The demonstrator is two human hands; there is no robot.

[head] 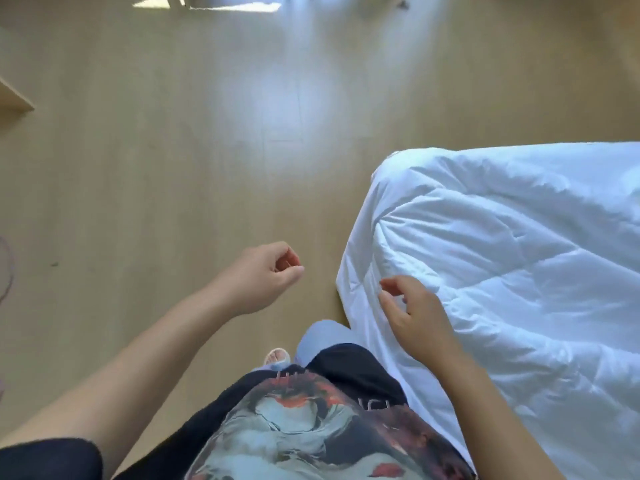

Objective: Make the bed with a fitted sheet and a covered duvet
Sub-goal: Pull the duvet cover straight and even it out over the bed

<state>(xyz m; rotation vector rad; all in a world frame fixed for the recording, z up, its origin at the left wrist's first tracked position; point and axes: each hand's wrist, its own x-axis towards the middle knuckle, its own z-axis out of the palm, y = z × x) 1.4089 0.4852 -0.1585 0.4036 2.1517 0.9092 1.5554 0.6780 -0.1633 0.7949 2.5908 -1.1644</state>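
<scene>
A white quilted duvet (512, 244) lies rumpled over the bed on the right, its corner hanging down toward the floor near my legs. My right hand (412, 313) hovers just over the duvet's near corner, fingers apart and curled, holding nothing. My left hand (266, 275) is out over the bare floor to the left of the bed, fingers loosely curled with nothing in them. No fitted sheet can be told apart under the duvet.
Light wooden floor (173, 168) spreads to the left and ahead. A wooden furniture edge (14, 98) juts in at the far left. My foot in a sandal (276, 356) stands beside the bed corner.
</scene>
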